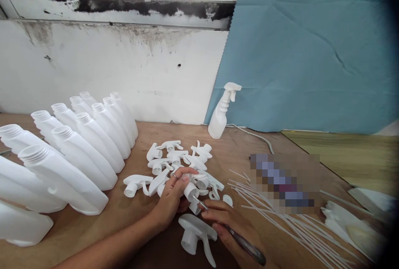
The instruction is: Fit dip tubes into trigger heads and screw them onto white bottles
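Note:
My left hand (174,192), a ring on one finger, is closed round a white spray head (190,190) whose collar faces toward me. In my right hand (227,219) is a thin metal tool with a dark handle (246,246); its tip reaches into or against the collar, exactly how deep I cannot tell. Just below my hands a loose spray head (195,233) lies on the brown table (134,235). Behind them is a pile of white spray heads (174,157).
Rows of open white bottles (90,136) stand at the left. One bottle with a spray head (220,113) stands near the wall. Thin white tubes (299,227) lie at the right, beside a blurred-out object (283,179) and clear plastic bags (352,223). A cable (255,136) runs behind.

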A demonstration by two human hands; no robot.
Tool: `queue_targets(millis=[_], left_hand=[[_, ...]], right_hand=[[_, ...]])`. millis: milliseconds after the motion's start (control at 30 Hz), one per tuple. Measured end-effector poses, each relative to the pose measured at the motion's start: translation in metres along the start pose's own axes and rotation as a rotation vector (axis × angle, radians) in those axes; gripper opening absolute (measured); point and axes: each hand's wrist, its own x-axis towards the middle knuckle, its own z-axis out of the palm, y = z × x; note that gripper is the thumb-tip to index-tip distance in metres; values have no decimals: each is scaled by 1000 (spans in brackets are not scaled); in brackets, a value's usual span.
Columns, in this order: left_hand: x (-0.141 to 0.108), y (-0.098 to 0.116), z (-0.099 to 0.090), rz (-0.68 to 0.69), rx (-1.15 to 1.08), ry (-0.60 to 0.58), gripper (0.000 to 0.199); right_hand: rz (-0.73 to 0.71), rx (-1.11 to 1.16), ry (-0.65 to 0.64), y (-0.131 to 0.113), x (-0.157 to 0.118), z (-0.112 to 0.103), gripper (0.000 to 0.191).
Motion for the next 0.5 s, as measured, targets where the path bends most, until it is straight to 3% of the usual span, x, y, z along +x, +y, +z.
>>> queue_targets(millis=[200, 367, 500], left_hand=[[0, 9, 9, -17, -116, -30, 37], [-3, 12, 19, -71, -106, -66, 40], [-4, 17, 20, -83, 10, -79, 46]], right_hand=[[-110, -20, -117, 6, 0, -4, 29], [-365, -303, -15, 16, -4, -2, 33], [-458, -519, -77, 19, -3, -6, 26]])
